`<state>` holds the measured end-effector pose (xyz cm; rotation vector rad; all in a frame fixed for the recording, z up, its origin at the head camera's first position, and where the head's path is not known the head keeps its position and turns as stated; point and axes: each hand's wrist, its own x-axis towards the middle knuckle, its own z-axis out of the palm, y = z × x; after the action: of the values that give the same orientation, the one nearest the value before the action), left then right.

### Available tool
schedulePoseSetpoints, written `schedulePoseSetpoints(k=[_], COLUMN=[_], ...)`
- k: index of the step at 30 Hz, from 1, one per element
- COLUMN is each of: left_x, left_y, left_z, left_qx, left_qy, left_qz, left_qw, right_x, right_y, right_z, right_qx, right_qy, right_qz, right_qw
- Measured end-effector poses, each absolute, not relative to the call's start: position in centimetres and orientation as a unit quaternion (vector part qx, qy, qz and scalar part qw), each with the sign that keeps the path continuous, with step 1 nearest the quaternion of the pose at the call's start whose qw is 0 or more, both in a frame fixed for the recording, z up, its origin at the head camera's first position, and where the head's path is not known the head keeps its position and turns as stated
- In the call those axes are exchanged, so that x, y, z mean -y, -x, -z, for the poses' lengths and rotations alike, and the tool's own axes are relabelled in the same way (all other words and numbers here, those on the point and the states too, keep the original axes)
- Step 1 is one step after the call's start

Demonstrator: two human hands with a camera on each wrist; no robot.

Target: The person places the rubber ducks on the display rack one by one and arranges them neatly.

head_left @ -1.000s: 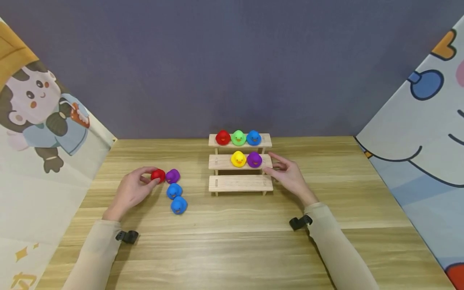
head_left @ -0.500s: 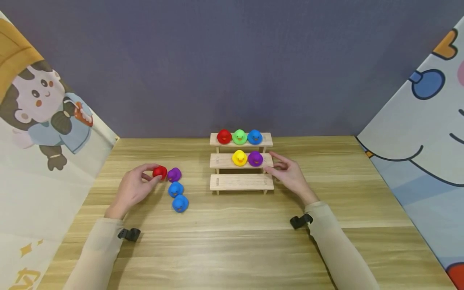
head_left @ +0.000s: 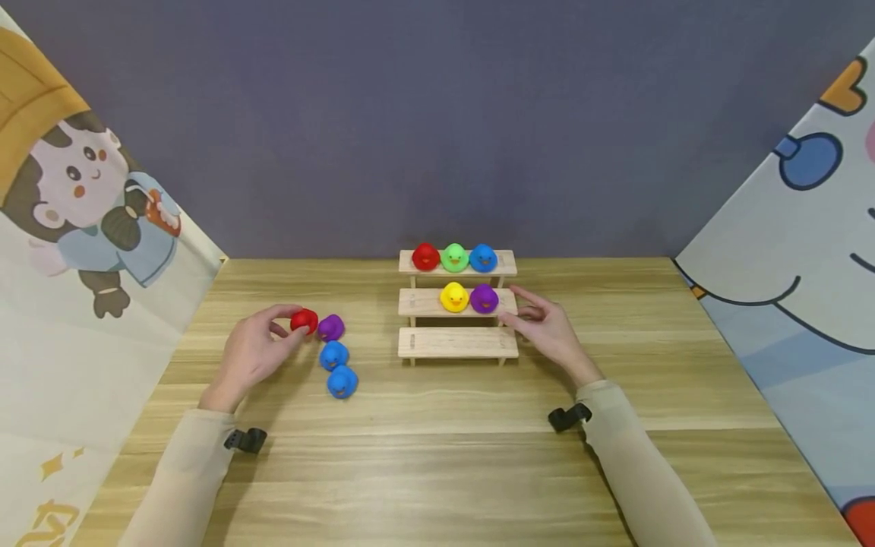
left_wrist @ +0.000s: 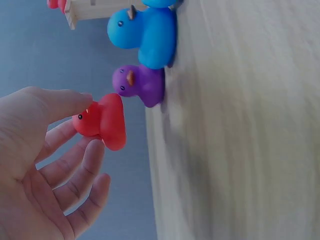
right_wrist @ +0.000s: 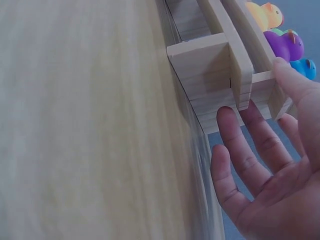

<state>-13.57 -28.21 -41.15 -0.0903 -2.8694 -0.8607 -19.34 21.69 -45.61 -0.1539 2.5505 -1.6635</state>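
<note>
With thumb and fingertips, my left hand [head_left: 253, 346] pinches a red rubber duck [left_wrist: 110, 122]. The left wrist view shows that duck raised off the tabletop. Close by on the table are a purple duck [head_left: 331, 328] and two blue ducks, one [head_left: 333, 355] behind the other [head_left: 342, 382]. My right hand [head_left: 547, 330] grips the right end of the middle shelf of a three-step wooden stand [head_left: 458, 343], thumb in front and index finger behind. A yellow duck [head_left: 454, 297] and another purple duck [head_left: 484, 298] sit on this shelf. The lowest shelf bears no duck.
On the top shelf stand a red duck [head_left: 426, 257], a green duck [head_left: 454, 257] and a blue duck [head_left: 483, 258]. A dark blue-grey wall panel [head_left: 437, 129] rises behind the wood-grain table [head_left: 424, 463]. Cartoon-printed panels border both sides.
The red duck in my left hand has risen slightly. The whole head view has shifted a little, while the right hand keeps its place at the stand.
</note>
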Motion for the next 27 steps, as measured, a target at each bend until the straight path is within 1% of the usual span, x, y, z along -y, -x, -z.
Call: schedulePoseSetpoints(k=[16,27], left_x=[24.9,22.4], left_y=[13.9,13.7], left_z=[39.1,38.5], left_qx=[0.951,0.946], left_qy=[0.061,0.097], left_qz=[0.293,0.298], left_qw=[0.082,0.082], right_x=[-21.7,-21.6], right_y=[19.3,19.3], right_z=[45.6,45.5], right_qx=[-0.828,-0.829], right_qy=[0.05,0.053], right_qz=[0.556,0.554], right_qw=[0.047,0.05])
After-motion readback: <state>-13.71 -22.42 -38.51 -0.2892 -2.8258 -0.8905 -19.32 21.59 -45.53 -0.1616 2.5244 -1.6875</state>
